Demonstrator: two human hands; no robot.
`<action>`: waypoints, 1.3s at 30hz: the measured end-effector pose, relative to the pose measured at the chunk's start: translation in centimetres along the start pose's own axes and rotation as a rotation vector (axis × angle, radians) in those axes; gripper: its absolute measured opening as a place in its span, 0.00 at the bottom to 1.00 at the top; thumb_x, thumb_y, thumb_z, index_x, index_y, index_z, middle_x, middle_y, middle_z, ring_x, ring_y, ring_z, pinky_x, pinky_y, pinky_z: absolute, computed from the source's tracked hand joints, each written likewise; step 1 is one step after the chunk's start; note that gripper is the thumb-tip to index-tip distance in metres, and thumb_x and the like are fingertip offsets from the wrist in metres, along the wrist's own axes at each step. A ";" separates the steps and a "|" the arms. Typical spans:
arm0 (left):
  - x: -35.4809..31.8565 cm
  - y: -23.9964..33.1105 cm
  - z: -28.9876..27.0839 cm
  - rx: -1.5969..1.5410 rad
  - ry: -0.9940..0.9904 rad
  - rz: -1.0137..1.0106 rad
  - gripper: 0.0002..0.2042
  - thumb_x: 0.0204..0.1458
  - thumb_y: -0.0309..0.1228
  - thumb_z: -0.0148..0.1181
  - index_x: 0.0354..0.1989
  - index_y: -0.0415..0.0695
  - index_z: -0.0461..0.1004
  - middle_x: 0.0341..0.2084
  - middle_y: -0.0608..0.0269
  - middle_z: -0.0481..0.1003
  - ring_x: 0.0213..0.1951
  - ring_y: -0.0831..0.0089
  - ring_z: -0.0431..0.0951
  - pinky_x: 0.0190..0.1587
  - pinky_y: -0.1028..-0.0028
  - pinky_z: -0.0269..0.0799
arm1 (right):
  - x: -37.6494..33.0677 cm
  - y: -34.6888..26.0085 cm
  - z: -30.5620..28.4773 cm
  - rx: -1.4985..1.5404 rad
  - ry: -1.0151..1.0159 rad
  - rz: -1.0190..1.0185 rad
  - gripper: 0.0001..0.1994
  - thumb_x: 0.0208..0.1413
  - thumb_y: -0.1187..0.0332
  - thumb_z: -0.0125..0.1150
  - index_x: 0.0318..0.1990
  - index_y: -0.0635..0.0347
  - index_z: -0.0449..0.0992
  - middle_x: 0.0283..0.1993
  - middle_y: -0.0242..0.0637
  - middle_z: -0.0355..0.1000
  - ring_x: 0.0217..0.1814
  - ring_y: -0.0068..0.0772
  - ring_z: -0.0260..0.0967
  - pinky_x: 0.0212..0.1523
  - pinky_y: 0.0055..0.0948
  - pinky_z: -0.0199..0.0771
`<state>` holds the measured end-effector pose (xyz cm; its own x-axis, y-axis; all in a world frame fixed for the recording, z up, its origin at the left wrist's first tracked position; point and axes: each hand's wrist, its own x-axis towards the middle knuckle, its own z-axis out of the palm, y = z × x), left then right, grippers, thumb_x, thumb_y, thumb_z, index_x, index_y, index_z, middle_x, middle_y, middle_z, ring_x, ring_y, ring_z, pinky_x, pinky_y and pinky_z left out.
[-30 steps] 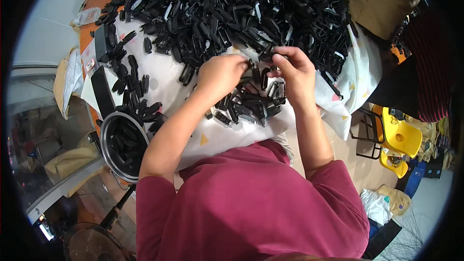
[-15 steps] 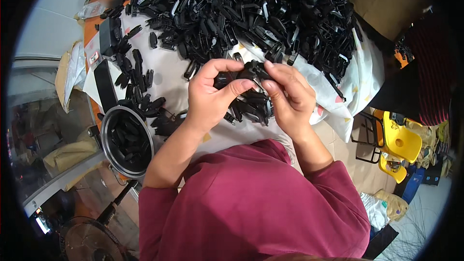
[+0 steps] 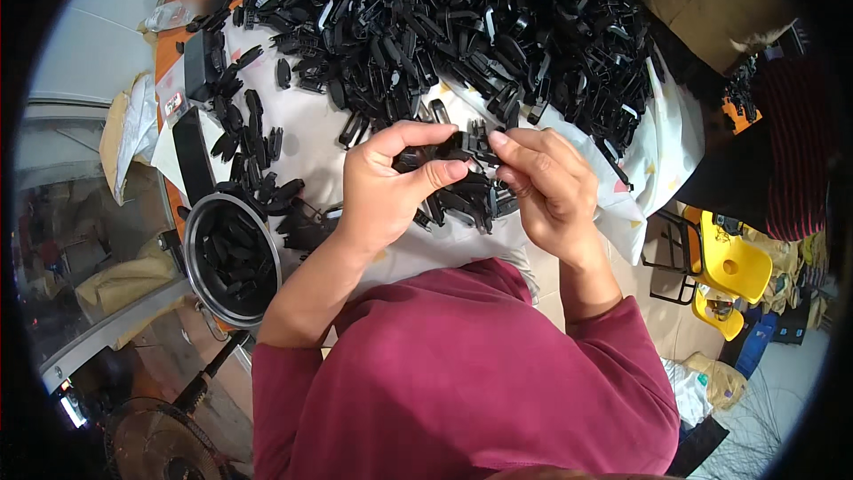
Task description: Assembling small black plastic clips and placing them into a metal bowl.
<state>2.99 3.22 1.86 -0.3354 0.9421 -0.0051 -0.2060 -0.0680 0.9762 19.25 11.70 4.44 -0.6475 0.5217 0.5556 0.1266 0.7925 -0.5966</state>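
Between my two hands, above the near side of the table, is a small black plastic part [image 3: 462, 144] with slim prongs; its exact kind I cannot make out. My left hand [image 3: 386, 187] pinches its left side between thumb and forefinger. At its right side my right hand [image 3: 558, 191] is closed, thumb and forefinger against the part, the other fingers curled in. Just beneath the hands lies a small group of similar black pieces [image 3: 471, 200]. Beyond them rises a large heap of black plastic parts [image 3: 444, 18], some with shiny metal-looking strips.
A metal-rimmed bowl [image 3: 196, 271] of black pieces stands at the left, near scattered parts [image 3: 258, 138] on the pale cloth [image 3: 306, 138]. A fan [image 3: 164, 444] is at the lower left. Yellow chairs [image 3: 736, 258] and a person in a striped garment [image 3: 795, 151] are at the right.
My right hand has shifted slightly right and its fingers have curled in more. The held part has turned, so its prongs now show. My left hand has hardly moved.
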 end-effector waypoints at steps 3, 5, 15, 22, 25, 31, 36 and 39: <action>-0.1 -0.4 -0.6 0.209 -0.031 0.121 0.16 0.38 0.21 0.66 0.39 0.37 0.73 0.33 0.64 0.74 0.35 0.80 0.72 0.39 0.83 0.69 | -0.4 0.3 0.5 0.055 -0.053 0.023 0.16 0.38 0.84 0.59 0.39 0.66 0.74 0.33 0.45 0.71 0.28 0.37 0.67 0.29 0.26 0.67; -0.1 -1.0 -0.5 0.220 -0.029 0.145 0.16 0.38 0.20 0.66 0.39 0.38 0.73 0.33 0.64 0.74 0.35 0.80 0.73 0.39 0.83 0.69 | -0.9 0.6 1.4 0.090 -0.044 0.006 0.16 0.38 0.84 0.60 0.39 0.66 0.73 0.33 0.45 0.70 0.28 0.37 0.67 0.29 0.27 0.67; -1.4 -2.2 0.7 -0.466 0.012 -0.158 0.13 0.51 0.32 0.56 0.43 0.38 0.71 0.32 0.69 0.72 0.24 0.88 0.62 0.28 0.87 0.58 | -3.6 -0.7 5.5 0.398 0.110 0.510 0.19 0.47 0.76 0.61 0.48 0.67 0.67 0.37 0.37 0.70 0.33 0.23 0.67 0.29 0.17 0.69; -2.2 -4.2 -3.5 -0.483 0.183 -0.331 0.08 0.52 0.31 0.51 0.36 0.41 0.71 0.30 0.67 0.71 0.25 0.83 0.66 0.29 0.85 0.60 | -4.2 2.2 4.7 0.418 -0.158 0.639 0.09 0.49 0.72 0.59 0.38 0.64 0.74 0.31 0.33 0.72 0.30 0.22 0.68 0.32 0.22 0.69; -0.9 -3.7 -6.5 -0.507 0.536 -0.302 0.04 0.46 0.23 0.50 0.31 0.42 0.68 0.28 0.64 0.70 0.27 0.78 0.69 0.28 0.83 0.63 | -3.2 6.3 2.3 -0.085 -0.127 0.667 0.11 0.45 0.70 0.61 0.38 0.63 0.74 0.33 0.39 0.73 0.34 0.32 0.71 0.34 0.27 0.69; 2.2 -5.5 -3.4 0.717 0.158 0.222 0.03 0.43 0.25 0.58 0.27 0.42 0.74 0.23 0.63 0.72 0.23 0.71 0.73 0.27 0.74 0.68 | -1.3 6.6 5.4 -0.602 -0.448 0.237 0.09 0.40 0.67 0.61 0.30 0.59 0.74 0.28 0.39 0.70 0.35 0.41 0.69 0.35 0.34 0.69; 3.7 -6.3 0.4 1.105 -0.128 0.168 0.06 0.45 0.35 0.57 0.24 0.49 0.76 0.25 0.64 0.72 0.27 0.61 0.74 0.30 0.67 0.70 | -2.6 7.4 4.5 -0.618 -0.372 0.410 0.07 0.40 0.70 0.60 0.30 0.59 0.74 0.31 0.40 0.71 0.36 0.41 0.69 0.35 0.33 0.69; 5.4 -6.8 2.9 1.376 -0.231 -0.016 0.10 0.41 0.38 0.59 0.24 0.44 0.76 0.27 0.58 0.75 0.31 0.60 0.76 0.32 0.67 0.72 | -3.6 6.6 3.3 -0.439 -0.200 0.579 0.08 0.41 0.76 0.57 0.32 0.58 0.74 0.34 0.39 0.72 0.37 0.42 0.69 0.36 0.34 0.69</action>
<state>5.23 9.76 -4.14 -0.1567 0.9810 -0.1143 0.8949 0.1900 0.4037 19.91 13.97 -3.40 -0.5052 0.8591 0.0826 0.7492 0.4840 -0.4521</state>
